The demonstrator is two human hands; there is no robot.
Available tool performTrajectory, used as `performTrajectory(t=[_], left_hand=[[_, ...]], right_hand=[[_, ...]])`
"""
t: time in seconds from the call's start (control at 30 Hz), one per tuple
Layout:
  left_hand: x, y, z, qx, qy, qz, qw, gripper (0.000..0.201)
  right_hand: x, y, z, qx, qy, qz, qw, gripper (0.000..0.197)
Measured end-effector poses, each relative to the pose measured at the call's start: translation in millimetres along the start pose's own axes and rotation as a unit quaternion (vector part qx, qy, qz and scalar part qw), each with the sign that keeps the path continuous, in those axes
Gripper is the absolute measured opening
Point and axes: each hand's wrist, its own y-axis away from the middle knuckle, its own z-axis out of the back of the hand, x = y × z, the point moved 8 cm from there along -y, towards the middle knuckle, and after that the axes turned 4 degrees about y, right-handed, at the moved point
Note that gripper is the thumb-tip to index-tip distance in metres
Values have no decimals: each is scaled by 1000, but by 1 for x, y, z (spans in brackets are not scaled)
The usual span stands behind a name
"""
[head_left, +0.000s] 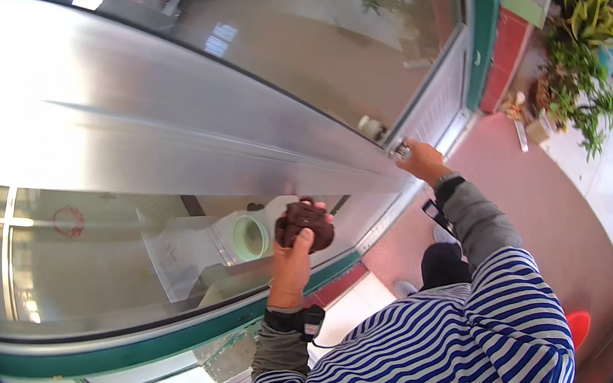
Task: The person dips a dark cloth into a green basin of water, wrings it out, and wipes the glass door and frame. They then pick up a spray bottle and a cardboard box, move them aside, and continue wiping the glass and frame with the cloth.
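In my left hand [291, 271] is a bunched dark brown cloth [307, 225], with the thumb pressed over it and fingertips showing past its far side. The cloth is up against or very near the glass of a metal-framed door [196, 130]; I cannot tell if it touches. My right hand [425, 162] is closed around a small metal door knob [401, 150] at the door's edge. A pale round knob [371, 127] shows through the glass beside it.
Behind the lower glass are a light green bucket [250, 237] and a white surface. A green door frame [480, 43] runs along the edge. Potted plants [580, 82] stand at the upper right, by the reddish floor [538, 196]. Part of a red object [578, 327] shows at right.
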Motion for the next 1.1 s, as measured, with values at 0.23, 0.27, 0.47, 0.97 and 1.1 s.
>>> performTrajectory(t=[0.23, 0.27, 0.47, 0.97, 1.1], left_hand=[[-35, 15, -23, 68, -96, -73, 990, 45], [-41, 17, -21, 54, -83, -82, 992, 47], [-67, 33, -34, 72, -56, -127, 988, 56], [-313, 247, 65, -316, -517, -572, 553, 46], [-337, 275, 102, -461, -582, -530, 410, 37]], right_hand=[[93, 66, 69, -35, -142, 80, 986, 48], [132, 86, 80, 5, -200, 160, 967, 53], [303, 209, 143, 66, -293, 423, 855, 72], [485, 227, 354, -497, 34, 619, 608, 69], [526, 224, 391, -498, 53, 669, 549, 61]])
